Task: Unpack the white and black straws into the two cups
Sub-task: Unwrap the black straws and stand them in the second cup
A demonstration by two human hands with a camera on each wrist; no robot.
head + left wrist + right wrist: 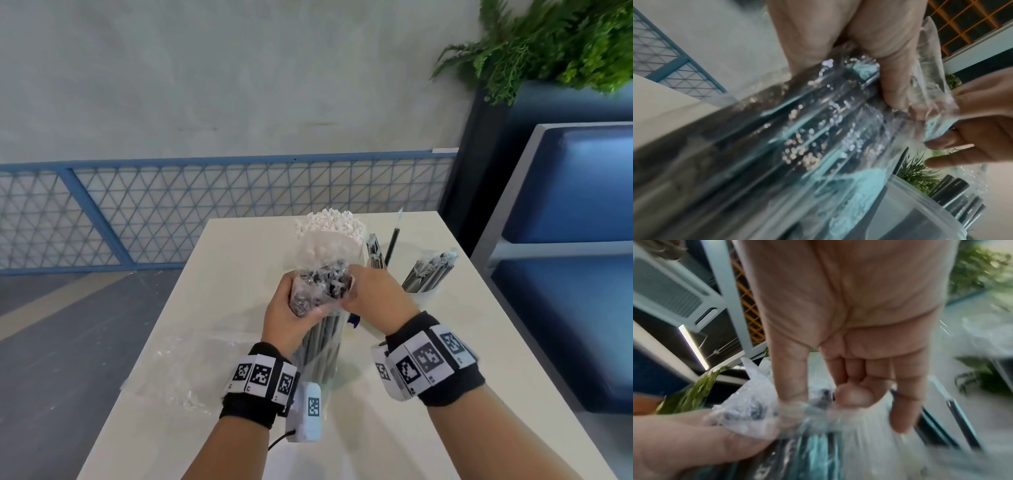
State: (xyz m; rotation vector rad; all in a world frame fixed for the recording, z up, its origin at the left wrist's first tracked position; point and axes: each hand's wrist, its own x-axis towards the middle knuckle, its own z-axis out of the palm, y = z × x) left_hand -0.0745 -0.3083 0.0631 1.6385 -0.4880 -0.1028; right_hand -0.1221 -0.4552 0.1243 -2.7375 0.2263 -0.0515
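Observation:
A clear plastic pack of black straws (322, 329) stands tilted over the white table (239, 260). My left hand (291, 308) grips the pack near its top, fingers wrapped round it (894, 78). My right hand (373, 291) pinches the crumpled plastic (760, 415) at the pack's open end between thumb and fingers. Behind it a cup packed with white straws (332, 226) stands upright. To the right, a clear cup (424, 291) holds some black straws (428, 270). The pack's lower end is hidden by my hands.
An empty clear wrapper (181, 370) lies flat on the table at the left. A few wrapped black straws (376, 253) stand right of the white ones. A blue bench (575, 219) borders the table's right side, with a mesh railing (205, 212) beyond the far edge.

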